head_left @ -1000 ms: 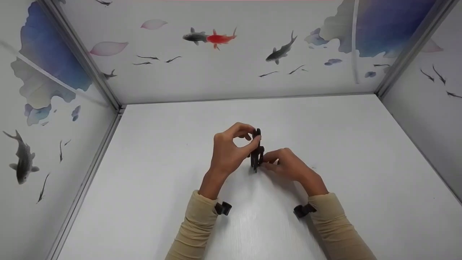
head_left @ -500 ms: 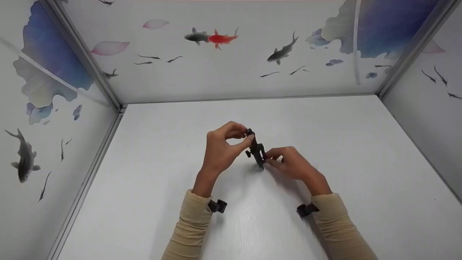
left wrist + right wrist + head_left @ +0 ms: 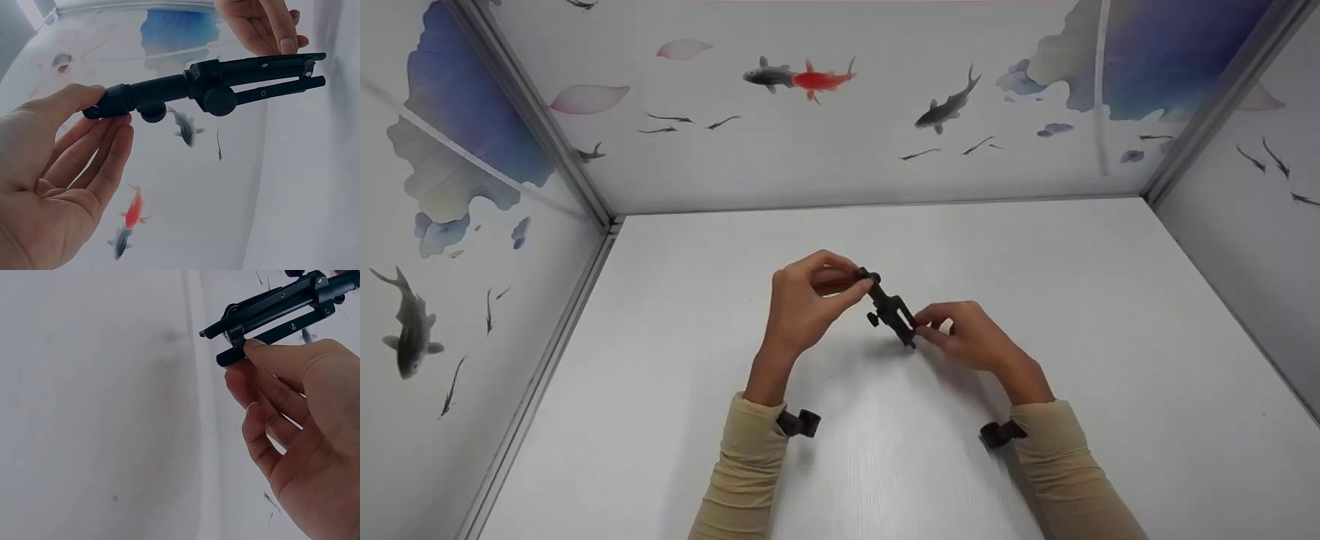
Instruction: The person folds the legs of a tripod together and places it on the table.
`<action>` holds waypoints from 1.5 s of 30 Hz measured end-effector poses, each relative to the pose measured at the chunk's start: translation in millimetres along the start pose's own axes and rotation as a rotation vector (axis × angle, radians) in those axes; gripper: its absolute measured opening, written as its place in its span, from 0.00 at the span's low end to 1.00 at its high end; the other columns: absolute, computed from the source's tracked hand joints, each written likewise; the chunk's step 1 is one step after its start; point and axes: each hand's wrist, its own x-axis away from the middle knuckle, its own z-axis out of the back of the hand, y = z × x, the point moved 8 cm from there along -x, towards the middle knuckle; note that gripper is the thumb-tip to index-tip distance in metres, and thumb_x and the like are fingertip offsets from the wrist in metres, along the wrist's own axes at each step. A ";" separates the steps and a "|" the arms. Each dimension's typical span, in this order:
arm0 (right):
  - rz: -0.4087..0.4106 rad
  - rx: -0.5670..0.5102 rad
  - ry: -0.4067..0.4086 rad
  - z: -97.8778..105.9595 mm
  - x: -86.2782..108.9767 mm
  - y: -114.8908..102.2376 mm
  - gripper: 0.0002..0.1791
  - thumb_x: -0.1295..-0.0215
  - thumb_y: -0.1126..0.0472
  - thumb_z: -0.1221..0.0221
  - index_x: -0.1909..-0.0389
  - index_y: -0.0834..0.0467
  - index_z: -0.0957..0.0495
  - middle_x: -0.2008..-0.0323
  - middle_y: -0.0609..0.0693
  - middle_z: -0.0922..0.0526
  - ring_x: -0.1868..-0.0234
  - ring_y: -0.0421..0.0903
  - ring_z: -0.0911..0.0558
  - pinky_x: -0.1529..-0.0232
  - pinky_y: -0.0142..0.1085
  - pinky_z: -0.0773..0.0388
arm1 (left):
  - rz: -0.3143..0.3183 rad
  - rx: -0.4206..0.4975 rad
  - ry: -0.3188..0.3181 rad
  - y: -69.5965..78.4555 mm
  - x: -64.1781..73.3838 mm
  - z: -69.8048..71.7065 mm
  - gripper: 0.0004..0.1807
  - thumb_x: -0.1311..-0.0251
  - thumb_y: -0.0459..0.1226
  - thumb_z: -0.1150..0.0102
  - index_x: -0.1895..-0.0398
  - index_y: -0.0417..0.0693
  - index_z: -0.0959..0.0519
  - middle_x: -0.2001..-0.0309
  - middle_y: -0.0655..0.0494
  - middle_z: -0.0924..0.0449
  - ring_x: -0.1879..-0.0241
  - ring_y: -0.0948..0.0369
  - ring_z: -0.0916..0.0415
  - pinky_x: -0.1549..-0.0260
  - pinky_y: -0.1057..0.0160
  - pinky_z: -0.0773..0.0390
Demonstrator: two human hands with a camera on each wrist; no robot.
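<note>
A small black tripod with folding legs is held slanted between both hands over the white table. My left hand pinches its top end between thumb and fingers. In the left wrist view, a round knob shows at the middle of the tripod, where the legs begin. My right hand pinches the tip of one leg between thumb and forefinger; its other fingers are bent below. That leg stands slightly apart from the others, which lie close together. The tripod's lower end hangs close over the tabletop.
White panels printed with fish and blue patches enclose the table at the back and both sides. Grey metal edging runs along the corners. Black wrist mounts sit on both sleeve cuffs.
The tripod has gone from nearly upright to slanting, its top end leaning left. My left hand has moved left with it, and the right hand has shifted slightly right, still pinching the leg.
</note>
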 end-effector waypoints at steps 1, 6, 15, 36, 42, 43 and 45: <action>-0.003 0.002 -0.001 0.2 0.2 -0.2 0.09 0.25 0.62 0.32 0.51 0.49 0.08 0.55 0.41 0.07 0.58 0.43 0.14 0.60 0.35 0.21 | 0.016 -0.004 -0.002 -1.5 0.3 2.0 0.10 0.38 0.37 0.20 0.57 0.48 0.12 0.59 0.56 0.05 0.58 0.63 0.07 0.52 0.63 0.10; -0.009 0.017 -0.006 -0.6 0.7 1.6 0.08 0.25 0.63 0.33 0.51 0.51 0.08 0.55 0.43 0.07 0.57 0.43 0.15 0.60 0.35 0.21 | 0.103 -0.027 -0.027 -10.6 2.3 9.6 0.12 0.40 0.39 0.19 0.58 0.51 0.13 0.59 0.60 0.05 0.56 0.64 0.07 0.51 0.61 0.10; -0.031 0.006 0.002 0.7 2.2 3.9 0.08 0.24 0.64 0.34 0.51 0.53 0.09 0.54 0.45 0.08 0.56 0.44 0.16 0.58 0.36 0.21 | 0.167 -0.003 -0.099 -21.7 5.4 13.6 0.15 0.36 0.39 0.22 0.48 0.53 0.13 0.54 0.59 0.05 0.51 0.62 0.07 0.47 0.58 0.11; -0.036 0.007 0.009 3.4 3.3 6.4 0.07 0.23 0.64 0.35 0.51 0.53 0.10 0.55 0.45 0.09 0.57 0.44 0.17 0.58 0.36 0.21 | 0.308 0.121 -0.226 -41.5 10.7 14.9 0.32 0.34 0.38 0.23 0.29 0.59 0.26 0.42 0.52 0.09 0.41 0.58 0.12 0.36 0.50 0.17; -0.044 0.009 0.013 4.0 3.3 8.1 0.07 0.24 0.64 0.34 0.52 0.52 0.10 0.55 0.45 0.09 0.57 0.44 0.17 0.58 0.36 0.21 | 0.321 0.092 -0.227 -43.8 11.7 15.8 0.44 0.32 0.38 0.25 0.19 0.69 0.38 0.38 0.56 0.11 0.39 0.57 0.13 0.33 0.44 0.20; -0.046 0.006 0.013 4.0 3.3 8.4 0.07 0.24 0.64 0.34 0.52 0.52 0.10 0.55 0.45 0.09 0.57 0.44 0.17 0.58 0.36 0.21 | 0.322 0.083 -0.224 -44.1 11.8 16.2 0.46 0.32 0.38 0.25 0.18 0.70 0.40 0.38 0.58 0.11 0.38 0.58 0.13 0.33 0.44 0.20; -0.047 0.003 0.014 4.0 3.2 9.1 0.07 0.24 0.64 0.34 0.52 0.52 0.10 0.55 0.45 0.09 0.57 0.44 0.17 0.58 0.36 0.21 | 0.325 0.071 -0.218 -45.2 11.7 16.8 0.49 0.32 0.37 0.26 0.16 0.73 0.44 0.37 0.59 0.12 0.38 0.57 0.14 0.33 0.44 0.20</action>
